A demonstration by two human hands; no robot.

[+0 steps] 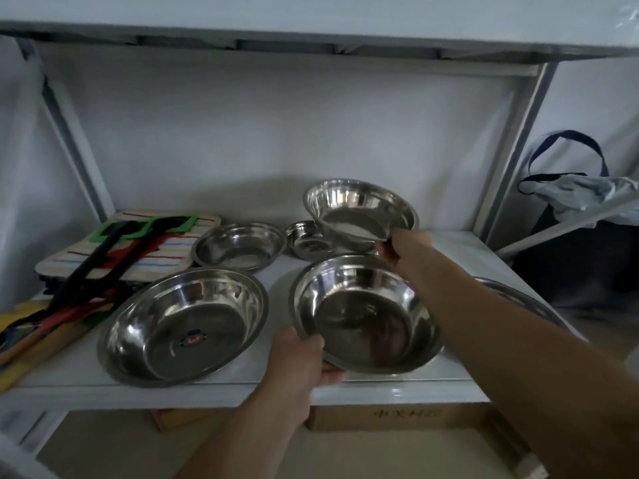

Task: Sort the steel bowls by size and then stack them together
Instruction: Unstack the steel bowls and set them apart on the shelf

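Note:
Several steel bowls are on a white shelf (86, 378). My left hand (297, 357) grips the near-left rim of a medium-large bowl (366, 312), tilted at the shelf's front. My right hand (404, 247) holds a medium bowl (359, 209) by its near rim, lifted and tilted above the back of the shelf. The widest shallow bowl (183, 323) rests front left. A smaller bowl (238, 245) sits behind it. The smallest bowl (307, 240) stands at the back, partly hidden by the lifted bowl. Another steel rim (518, 299) shows under my right forearm.
Striped cloths (138, 250) with black, red and green utensils (103, 264) fill the shelf's left side. An upper shelf (311, 36) hangs overhead. A dark bag (581, 202) stands to the right of the rack. A cardboard box (397, 414) lies below.

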